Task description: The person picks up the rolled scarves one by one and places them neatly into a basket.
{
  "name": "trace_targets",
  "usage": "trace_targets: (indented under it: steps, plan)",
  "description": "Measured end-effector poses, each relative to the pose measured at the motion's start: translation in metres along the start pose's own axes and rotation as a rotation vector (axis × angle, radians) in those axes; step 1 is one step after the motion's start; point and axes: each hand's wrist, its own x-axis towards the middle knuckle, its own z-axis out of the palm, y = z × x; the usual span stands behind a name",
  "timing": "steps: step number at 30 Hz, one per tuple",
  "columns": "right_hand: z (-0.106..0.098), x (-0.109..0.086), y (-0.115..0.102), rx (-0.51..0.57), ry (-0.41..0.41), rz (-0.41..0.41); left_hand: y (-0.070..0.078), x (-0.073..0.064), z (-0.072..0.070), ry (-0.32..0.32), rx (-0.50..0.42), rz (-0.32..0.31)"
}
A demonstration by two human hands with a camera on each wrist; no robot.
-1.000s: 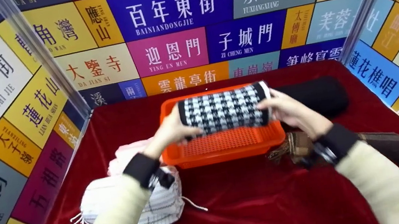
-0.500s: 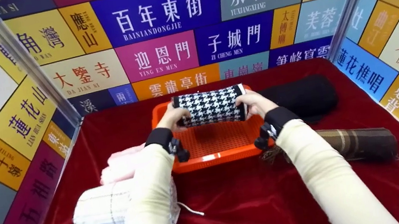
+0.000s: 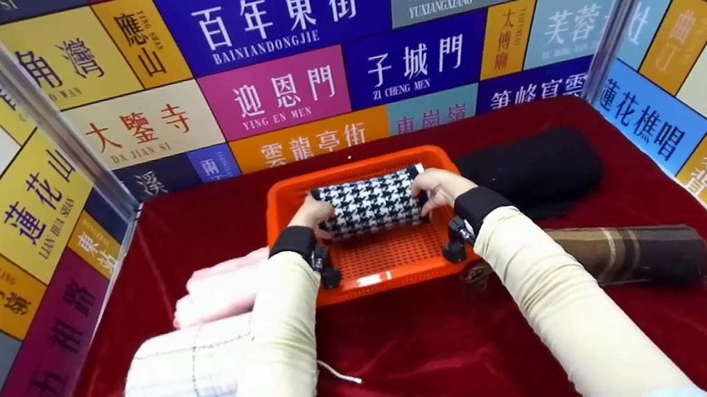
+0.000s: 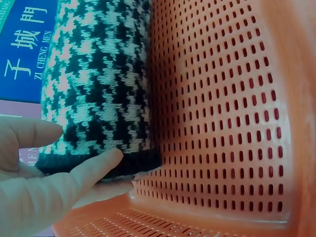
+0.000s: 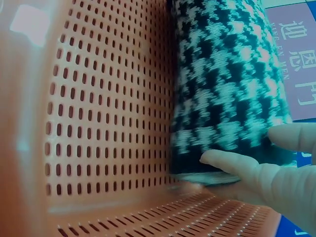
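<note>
A rolled black-and-white houndstooth scarf (image 3: 370, 204) lies lengthwise inside the rear half of an orange perforated plastic basket (image 3: 370, 260). My left hand (image 3: 313, 217) grips the roll's left end, which has a dark band. At the opposite end, my right hand (image 3: 439, 187) holds the roll by its pale-edged rim. In the left wrist view, thumb and fingers of the left hand (image 4: 54, 192) wrap the end of the knit. The right wrist view has the right hand (image 5: 271, 177) around its end, close over the basket floor.
Left of the basket lie a pink rolled scarf (image 3: 220, 290) and a white striped one (image 3: 176, 372) with tassels, partly behind the left sleeve. To the right are a black roll (image 3: 528, 172) and a brown plaid roll (image 3: 649, 252). Sign-covered panels (image 3: 281, 90) stand behind the red cloth (image 3: 421, 370).
Both hands have brought the houndstooth scarf down and leftward in the head view, from above the basket's rear rim to inside it. Its grip at both ends stays the same.
</note>
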Motion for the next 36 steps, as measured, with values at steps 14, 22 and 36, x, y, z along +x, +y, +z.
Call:
trace_targets:
  steps: [14,22,36]
  plan:
    - [0.073,-0.147,-0.045,-0.016,-0.010,-0.066,0.036,-0.072,0.008,0.004,0.134,0.102]
    - [0.087,-0.250,-0.052,-0.073,-0.039,-0.405,0.095,-0.290,0.030,0.030,0.046,0.416]
    - [-0.055,-0.345,0.045,-1.167,0.015,-0.917,-0.032,-0.385,0.020,0.019,0.690,1.214]
